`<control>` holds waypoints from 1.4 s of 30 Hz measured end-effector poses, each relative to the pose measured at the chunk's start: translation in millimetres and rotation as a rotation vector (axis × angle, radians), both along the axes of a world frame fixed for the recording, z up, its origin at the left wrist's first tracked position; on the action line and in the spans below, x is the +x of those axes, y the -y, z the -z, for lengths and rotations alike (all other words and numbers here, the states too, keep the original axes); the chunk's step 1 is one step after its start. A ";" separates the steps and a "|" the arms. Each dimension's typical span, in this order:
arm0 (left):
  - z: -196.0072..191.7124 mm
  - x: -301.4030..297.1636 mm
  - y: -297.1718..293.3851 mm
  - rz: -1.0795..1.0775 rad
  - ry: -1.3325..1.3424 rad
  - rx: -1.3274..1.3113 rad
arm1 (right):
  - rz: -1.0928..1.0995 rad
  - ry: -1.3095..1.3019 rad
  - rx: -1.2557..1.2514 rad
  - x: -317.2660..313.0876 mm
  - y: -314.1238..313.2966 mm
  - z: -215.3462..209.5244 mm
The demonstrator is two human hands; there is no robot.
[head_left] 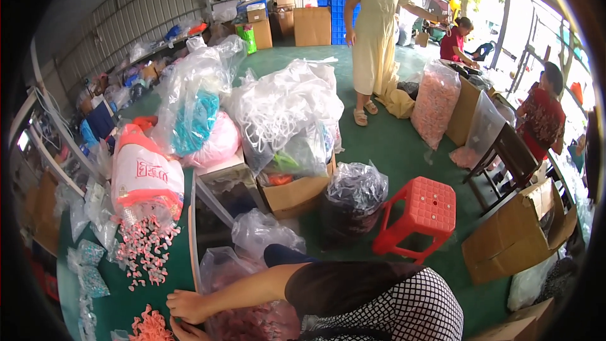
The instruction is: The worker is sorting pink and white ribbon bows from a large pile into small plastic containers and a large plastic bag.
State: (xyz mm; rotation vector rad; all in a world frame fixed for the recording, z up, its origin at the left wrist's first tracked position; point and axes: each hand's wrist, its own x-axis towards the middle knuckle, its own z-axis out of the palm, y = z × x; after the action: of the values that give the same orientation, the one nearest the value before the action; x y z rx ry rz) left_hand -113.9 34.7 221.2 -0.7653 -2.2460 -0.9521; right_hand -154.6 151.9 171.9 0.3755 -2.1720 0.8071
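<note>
My right hand (pixel 186 306) is at the edge of the green table (pixel 183 252), its fingers curled and closed. Just below it is my left hand (pixel 188 332), partly cut off by the picture's lower rim, its fingers drawn together. Whatever they pinch is hidden or too small to make out. Beside them lies a heap of small coral-coloured pieces (pixel 151 324). Farther up the table, small pink and whitish pieces (pixel 148 246) spill from the mouth of a red and white printed sack (pixel 146 173). By my forearm stands a clear plastic bag of dark pinkish contents (pixel 252 322).
A red plastic stool (pixel 426 211) and a black-filled bag (pixel 355 199) stand on the green floor. Large clear bags (pixel 287 110) are heaped on boxes. An open carton (pixel 514 230) sits at right. One person (pixel 375 31) stands ahead; two others sit at right.
</note>
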 end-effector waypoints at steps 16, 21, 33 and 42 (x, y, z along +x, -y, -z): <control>9.0 -8.5 2.5 0.001 0.145 0.098 | -0.024 0.045 0.113 13.9 -8.4 -22.6; 8.4 -4.6 8.9 -0.040 0.148 0.063 | -0.037 0.069 0.105 13.8 -3.5 -24.8; 26.1 -12.4 7.0 -0.027 0.108 0.084 | -0.055 -0.003 0.005 61.6 -21.3 -31.6; 23.6 -15.4 17.4 0.033 0.152 0.027 | 0.281 0.539 0.079 298.7 -121.7 60.2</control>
State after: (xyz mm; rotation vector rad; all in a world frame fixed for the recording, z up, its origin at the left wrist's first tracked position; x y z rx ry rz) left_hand -129.4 17.3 197.5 -0.7427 -2.3516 -1.0864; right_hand 144.1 273.7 111.8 -0.1323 -2.6807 0.7199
